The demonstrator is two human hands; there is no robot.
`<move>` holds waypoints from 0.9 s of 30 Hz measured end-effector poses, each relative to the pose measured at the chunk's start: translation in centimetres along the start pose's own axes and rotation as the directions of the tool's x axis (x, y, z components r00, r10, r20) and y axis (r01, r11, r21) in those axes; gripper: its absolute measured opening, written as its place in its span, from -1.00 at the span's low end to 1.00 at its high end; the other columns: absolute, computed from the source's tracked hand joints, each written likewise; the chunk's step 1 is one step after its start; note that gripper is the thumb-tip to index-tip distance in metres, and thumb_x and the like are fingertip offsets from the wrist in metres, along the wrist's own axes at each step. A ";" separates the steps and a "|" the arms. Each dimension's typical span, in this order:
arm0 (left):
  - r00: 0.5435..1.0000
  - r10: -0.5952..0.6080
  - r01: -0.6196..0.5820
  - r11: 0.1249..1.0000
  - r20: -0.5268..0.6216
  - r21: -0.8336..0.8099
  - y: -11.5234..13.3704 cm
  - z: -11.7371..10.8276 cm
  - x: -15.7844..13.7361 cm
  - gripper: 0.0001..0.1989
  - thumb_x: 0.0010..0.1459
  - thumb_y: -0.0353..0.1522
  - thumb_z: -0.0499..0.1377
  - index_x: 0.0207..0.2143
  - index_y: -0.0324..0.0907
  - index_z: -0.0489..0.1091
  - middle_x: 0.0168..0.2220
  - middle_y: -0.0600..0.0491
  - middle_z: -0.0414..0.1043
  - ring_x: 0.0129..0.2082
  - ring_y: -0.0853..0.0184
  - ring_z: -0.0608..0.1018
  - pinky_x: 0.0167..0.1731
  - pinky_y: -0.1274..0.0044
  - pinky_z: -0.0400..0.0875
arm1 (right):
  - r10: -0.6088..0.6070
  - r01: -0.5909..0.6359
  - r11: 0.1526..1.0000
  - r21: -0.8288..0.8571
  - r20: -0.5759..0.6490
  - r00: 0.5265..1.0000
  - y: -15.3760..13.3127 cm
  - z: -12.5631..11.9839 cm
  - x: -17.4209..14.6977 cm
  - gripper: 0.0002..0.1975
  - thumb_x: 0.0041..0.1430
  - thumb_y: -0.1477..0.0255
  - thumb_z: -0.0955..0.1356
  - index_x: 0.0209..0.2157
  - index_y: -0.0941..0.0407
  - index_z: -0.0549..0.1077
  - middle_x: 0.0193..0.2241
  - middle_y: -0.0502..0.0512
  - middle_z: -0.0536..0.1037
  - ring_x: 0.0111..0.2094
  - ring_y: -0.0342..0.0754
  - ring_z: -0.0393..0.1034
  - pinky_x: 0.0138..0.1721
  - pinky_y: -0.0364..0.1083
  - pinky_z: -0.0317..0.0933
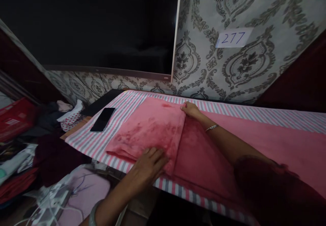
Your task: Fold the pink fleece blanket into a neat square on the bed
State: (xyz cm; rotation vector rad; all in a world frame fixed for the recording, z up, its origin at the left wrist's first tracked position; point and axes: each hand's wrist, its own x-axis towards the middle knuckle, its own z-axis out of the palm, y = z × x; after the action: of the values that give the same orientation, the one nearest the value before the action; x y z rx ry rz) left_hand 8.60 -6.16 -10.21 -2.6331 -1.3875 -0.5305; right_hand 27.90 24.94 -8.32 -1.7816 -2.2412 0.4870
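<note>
A long pink plush cloth lies on a striped cover, its left part folded over into a rough rectangle. Darker marks show across the folded top, where the nap is ruffled. My left hand rests with fingers spread on the near side of this folded part. At the far right corner of the fold, my right hand is closed on the cloth's edge, its fingertips partly hidden. A black phone lies on the striped cover, left of the cloth.
A large dark television hangs on the patterned wall behind, right beside a paper marked 277. Below left, a white power strip with cables lies on a pink surface. Heaped clothes and a red bag are farther left.
</note>
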 end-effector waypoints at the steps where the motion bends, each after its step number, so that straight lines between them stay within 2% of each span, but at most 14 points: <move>1: 1.000 0.014 -0.013 0.999 -0.023 0.036 -0.1 0.4 0.0 -0.67 0.36 -0.41 0.11 0.13 -0.16 0.44 0.03 -0.15 0.52 0.01 0.13 0.52 0.01 0.28 0.44 | -0.002 0.002 1.000 0.007 -0.013 1.000 -0.1 0.2 0.0 -0.60 0.32 0.31 0.32 0.12 0.14 0.49 -0.03 0.24 0.63 -0.05 0.10 0.54 -0.14 -0.11 0.34; 4: 0.995 0.031 -0.019 0.992 -0.095 0.125 0.2 1.8 -0.2 -0.64 0.35 -0.50 0.04 0.11 -0.15 0.47 0.00 -0.14 0.54 -0.04 0.14 0.53 -0.03 0.28 0.44 | 0.004 -0.002 1.000 0.026 -0.059 0.998 0.0 0.6 0.0 -0.62 0.34 0.38 0.27 0.13 0.13 0.47 0.04 0.22 0.60 0.04 0.08 0.49 -0.08 -0.12 0.32; 6: 0.993 0.021 -0.006 0.992 -0.115 0.128 0.7 2.4 -0.6 -0.63 0.32 -0.53 0.05 0.10 -0.15 0.47 0.00 -0.15 0.56 -0.05 0.12 0.54 -0.05 0.27 0.45 | 0.010 -0.008 0.999 0.031 -0.072 0.997 0.1 0.7 -0.2 -0.61 0.35 0.39 0.24 0.13 0.16 0.47 0.05 0.25 0.59 0.04 0.10 0.49 -0.05 -0.09 0.32; 8: 0.994 -0.010 0.016 0.998 -0.106 0.058 1.0 2.1 -1.0 -0.63 0.31 -0.49 0.08 0.11 -0.14 0.47 0.02 -0.16 0.55 -0.04 0.11 0.55 -0.05 0.25 0.46 | 0.008 -0.005 1.000 0.029 -0.077 0.997 0.2 0.6 -0.4 -0.59 0.34 0.41 0.24 0.15 0.19 0.46 0.05 0.29 0.59 0.04 0.12 0.48 -0.02 -0.07 0.31; 11: 0.993 -0.067 0.054 0.989 -0.096 -0.135 0.7 0.2 -0.9 -0.60 0.29 -0.36 0.14 0.16 -0.10 0.45 0.10 -0.15 0.52 0.06 0.08 0.53 0.07 0.20 0.43 | -0.015 0.017 1.000 0.021 -0.113 0.993 -0.1 0.2 -1.2 -0.50 0.36 0.38 0.23 0.27 0.22 0.34 0.15 0.37 0.49 0.14 0.18 0.40 0.08 -0.02 0.28; 13: 0.987 -0.112 0.086 0.973 -0.115 -0.214 0.3 -1.2 0.0 -0.57 0.33 -0.33 0.10 0.21 -0.09 0.41 0.13 -0.13 0.51 0.12 0.09 0.52 0.15 0.19 0.39 | -0.072 0.073 0.997 0.003 -0.155 0.985 -0.8 0.1 -2.1 -0.41 0.38 0.30 0.23 0.36 0.21 0.21 0.31 0.40 0.31 0.28 0.23 0.24 0.20 0.06 0.19; 16: 0.973 -0.205 0.186 0.970 -0.109 -0.157 -0.2 -1.7 2.2 -0.50 0.37 -0.33 0.03 0.33 -0.13 0.28 0.26 -0.17 0.39 0.27 0.06 0.41 0.25 0.13 0.28 | -0.201 0.193 0.979 -0.067 -0.156 0.967 -2.0 0.7 -3.9 -0.28 0.39 0.15 0.23 0.44 0.21 0.06 0.46 0.38 0.00 0.44 0.31 -0.11 0.35 0.21 -0.05; 18: 0.969 -0.245 0.242 0.968 -0.040 -0.070 0.0 -0.7 3.5 -0.39 0.35 -0.25 0.10 0.40 -0.17 0.17 0.39 -0.22 0.18 0.39 -0.04 0.22 0.31 0.02 0.14 | -0.241 0.231 0.967 -0.108 -0.089 0.966 -2.4 1.5 -5.1 -0.22 0.39 0.07 0.21 0.45 0.22 0.02 0.47 0.39 -0.07 0.47 0.31 -0.24 0.37 0.29 -0.16; 20: 0.967 -0.248 0.249 0.968 0.055 -0.005 0.3 0.9 4.0 -0.30 0.30 -0.18 0.17 0.42 -0.15 0.12 0.45 -0.22 0.04 0.44 -0.13 0.09 0.32 -0.09 0.03 | -0.245 0.241 0.963 -0.120 -0.020 0.969 -2.2 2.5 -6.0 -0.23 0.40 0.03 0.18 0.44 0.20 0.05 0.47 0.37 -0.05 0.48 0.28 -0.27 0.37 0.31 -0.18; 22: 0.963 -0.246 0.242 0.969 0.108 0.042 0.6 2.5 3.9 -0.31 0.30 -0.16 0.18 0.42 -0.09 0.14 0.46 -0.19 0.04 0.44 -0.14 0.08 0.31 -0.12 0.00 | -0.257 0.255 0.960 -0.119 0.002 0.966 -1.8 3.3 -6.4 -0.25 0.41 0.02 0.15 0.43 0.19 0.09 0.47 0.35 -0.02 0.48 0.23 -0.27 0.37 0.29 -0.18; 24: 0.965 -0.244 0.237 0.968 0.099 0.083 0.5 3.5 3.4 -0.35 0.32 -0.18 0.15 0.41 -0.06 0.14 0.45 -0.16 0.07 0.44 -0.12 0.09 0.31 -0.11 0.01 | -0.265 0.262 0.959 -0.110 -0.010 0.964 -1.5 3.6 -6.6 -0.25 0.42 0.02 0.13 0.43 0.21 0.09 0.47 0.35 -0.03 0.49 0.20 -0.28 0.38 0.26 -0.20; 27: 0.970 -0.230 0.220 0.968 0.073 0.117 0.1 3.9 3.0 -0.37 0.34 -0.21 0.12 0.42 -0.03 0.13 0.45 -0.14 0.08 0.44 -0.09 0.11 0.31 -0.09 0.05 | -0.256 0.254 0.964 -0.081 -0.010 0.967 -1.5 3.4 -6.5 -0.24 0.42 0.03 0.13 0.44 0.23 0.07 0.47 0.34 -0.06 0.49 0.18 -0.30 0.39 0.24 -0.22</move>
State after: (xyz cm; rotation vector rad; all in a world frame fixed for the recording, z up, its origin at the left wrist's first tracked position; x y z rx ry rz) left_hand 11.23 -2.79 -12.78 -2.4553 -1.7036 -0.3559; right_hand 26.70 17.93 -10.69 -1.4923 -2.4597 0.3310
